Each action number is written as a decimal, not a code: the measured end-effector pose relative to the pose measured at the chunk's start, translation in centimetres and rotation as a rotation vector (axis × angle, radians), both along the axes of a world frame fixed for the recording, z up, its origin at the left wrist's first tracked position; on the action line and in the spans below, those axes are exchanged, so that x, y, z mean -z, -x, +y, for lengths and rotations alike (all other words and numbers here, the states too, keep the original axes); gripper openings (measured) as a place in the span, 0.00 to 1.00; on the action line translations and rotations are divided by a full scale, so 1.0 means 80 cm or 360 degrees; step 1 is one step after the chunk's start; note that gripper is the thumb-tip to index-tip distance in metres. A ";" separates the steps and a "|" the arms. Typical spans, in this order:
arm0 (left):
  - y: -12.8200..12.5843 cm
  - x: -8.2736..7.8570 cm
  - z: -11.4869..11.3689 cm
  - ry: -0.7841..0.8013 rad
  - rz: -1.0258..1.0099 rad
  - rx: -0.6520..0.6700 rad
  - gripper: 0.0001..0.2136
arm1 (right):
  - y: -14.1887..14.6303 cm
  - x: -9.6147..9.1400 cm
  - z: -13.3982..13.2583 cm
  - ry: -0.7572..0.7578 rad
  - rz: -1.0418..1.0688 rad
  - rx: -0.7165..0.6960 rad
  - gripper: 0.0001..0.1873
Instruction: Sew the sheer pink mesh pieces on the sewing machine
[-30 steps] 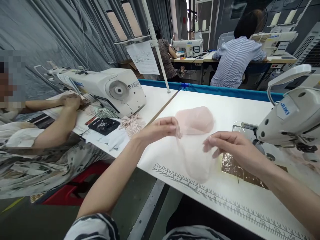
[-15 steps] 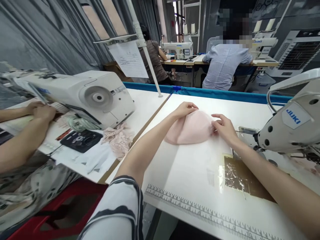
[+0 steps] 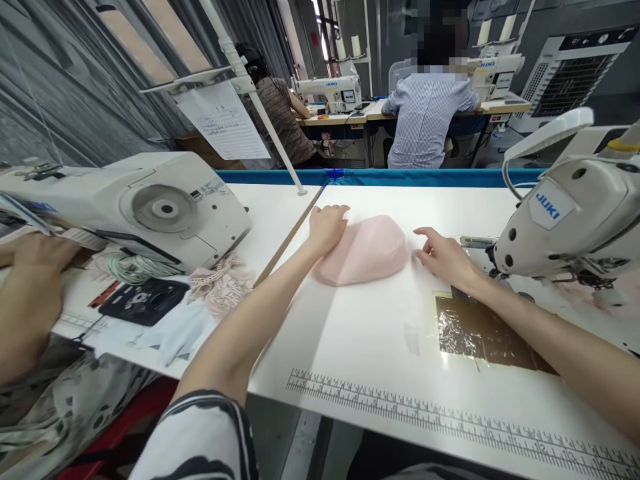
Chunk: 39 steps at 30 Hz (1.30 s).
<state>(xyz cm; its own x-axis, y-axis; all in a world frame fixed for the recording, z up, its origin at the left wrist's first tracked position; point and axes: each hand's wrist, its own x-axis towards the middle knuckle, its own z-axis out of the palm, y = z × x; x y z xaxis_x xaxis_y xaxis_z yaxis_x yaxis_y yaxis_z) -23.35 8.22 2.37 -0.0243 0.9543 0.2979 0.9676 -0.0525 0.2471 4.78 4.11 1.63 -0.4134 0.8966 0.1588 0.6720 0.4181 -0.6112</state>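
Observation:
A piece of pale pink sheer fabric (image 3: 370, 250) lies on the white table with rounded edges and a fold across its left part. My left hand (image 3: 329, 230) rests at the fabric's upper left edge, its visible fingers loosely stretched; the thumb side is partly hidden. To the right of the fabric, with a small gap between, hovers my right hand (image 3: 443, 257). Its index finger and thumb are apart and hold nothing.
A JUKI sewing machine (image 3: 565, 213) stands at the right, a brown taped patch (image 3: 487, 333) before it. A printed ruler (image 3: 425, 417) runs along the front edge. Left are another machine (image 3: 170, 207), a phone (image 3: 143, 301), lace (image 3: 223, 283) and a co-worker's hand (image 3: 43, 257).
The fabric has gone from partly raised between both hands to lying flatter on the table. My right hand has let go of it; my left hand has shifted to its left side. The view has turned slightly.

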 end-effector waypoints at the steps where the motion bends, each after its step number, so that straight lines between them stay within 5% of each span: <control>1: 0.003 -0.005 -0.008 -0.0027 0.0035 -0.0035 0.15 | -0.011 -0.001 -0.015 0.0005 -0.0006 -0.0023 0.23; 4: 0.005 -0.019 -0.039 -0.0119 0.0063 -0.0091 0.16 | -0.056 -0.003 -0.069 0.0007 -0.0011 -0.0095 0.19; 7: -0.008 -0.025 -0.078 -0.0301 0.0017 -0.0072 0.12 | -0.110 -0.002 -0.123 -0.0315 -0.0033 -0.0233 0.14; 10: -0.035 -0.019 -0.120 -0.0758 0.0084 0.0293 0.08 | -0.170 0.001 -0.154 -0.0594 -0.0119 -0.0133 0.13; 14: -0.102 -0.010 -0.165 -0.0773 0.0101 0.0979 0.10 | -0.255 -0.004 -0.151 -0.0805 -0.0493 0.0213 0.13; 18: -0.190 -0.014 -0.181 -0.0519 0.0023 0.1345 0.13 | -0.310 -0.017 -0.111 -0.0801 -0.0782 0.0550 0.17; 25: -0.292 -0.002 -0.177 -0.0402 -0.0177 0.1572 0.18 | -0.312 -0.027 -0.044 -0.0694 -0.0896 0.0408 0.17; 34: -0.284 0.019 -0.181 -0.0506 -0.0402 0.1477 0.14 | -0.314 -0.010 -0.019 -0.0817 -0.0767 0.0343 0.18; 39: -0.287 0.023 -0.180 -0.0476 -0.0396 0.1523 0.15 | -0.285 -0.014 -0.033 -0.1018 -0.0806 0.0087 0.15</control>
